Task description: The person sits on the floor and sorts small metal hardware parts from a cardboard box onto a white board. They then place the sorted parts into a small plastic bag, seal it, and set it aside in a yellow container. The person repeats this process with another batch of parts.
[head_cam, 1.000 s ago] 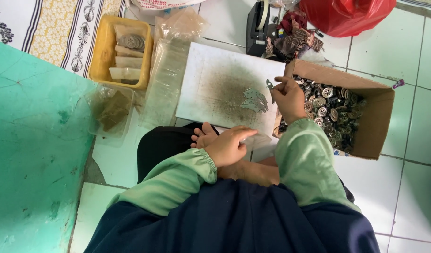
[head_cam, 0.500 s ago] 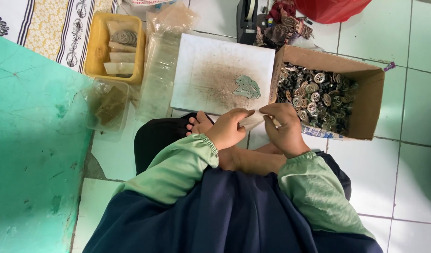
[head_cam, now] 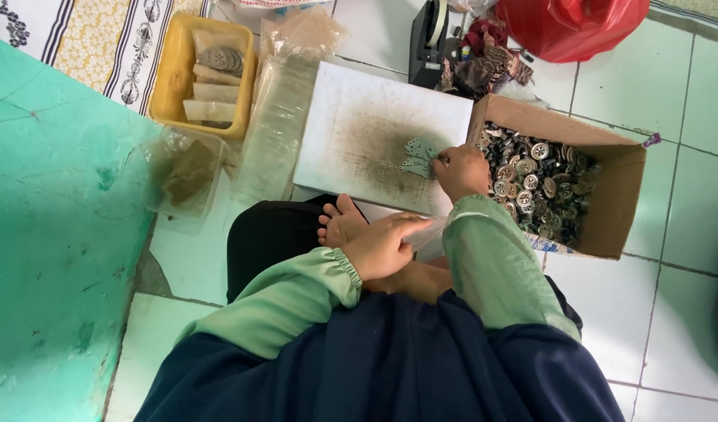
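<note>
I sit cross-legged on a tiled floor. My right hand reaches onto a smudged white board and closes over a small pile of pale green flat pieces. My left hand rests near my bare foot and holds a small clear plastic bag by its edge. An open cardboard box full of round metal buttons stands just right of my right hand.
A yellow tray with filled packets, a stack of clear bags and a clear tub lie at left. A black tape dispenser and a red plastic bag are behind. A green wall is at left.
My right hand was at the box a second ago, came back beside my left hand over my lap, and has now gone forward onto the white board.
</note>
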